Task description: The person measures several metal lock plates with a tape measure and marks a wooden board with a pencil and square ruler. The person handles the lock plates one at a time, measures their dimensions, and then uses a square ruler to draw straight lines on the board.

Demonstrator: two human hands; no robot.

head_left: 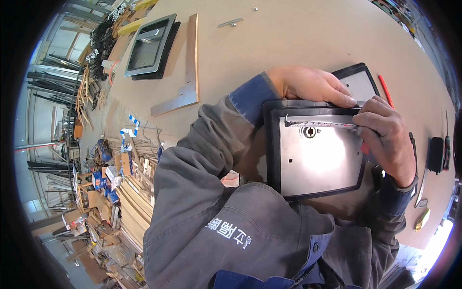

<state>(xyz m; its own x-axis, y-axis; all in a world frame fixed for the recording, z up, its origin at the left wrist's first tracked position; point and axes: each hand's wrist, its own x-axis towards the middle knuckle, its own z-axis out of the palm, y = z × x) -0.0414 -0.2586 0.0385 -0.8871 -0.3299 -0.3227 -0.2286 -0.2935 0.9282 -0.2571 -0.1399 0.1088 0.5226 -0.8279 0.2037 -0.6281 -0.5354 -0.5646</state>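
Observation:
A square metal panel (308, 178) with a thick black rim is held tilted close against my body. Near its far edge is a round lock-like fitting (309, 132), with a small square hole lower down. My left hand (315, 87) reaches over the far rim, thumb and fingers pressed on it near the right corner. In my right hand (385, 137), bent fingers pinch a tape measure (320, 123), its blade lying across the panel below that rim. A red part (365, 148) shows under the right hand; most of it is hidden.
On the tan table (269, 48) lie another black-rimmed panel (357, 79), a red pen-like stick (386, 91), an L-shaped square (191, 62), a framed metal unit (151, 45) and a short metal rod (232, 22). A black pouch (436, 155) and a yellow-handled tool (423, 219) sit right. Wood strips (137, 207) clutter the left floor.

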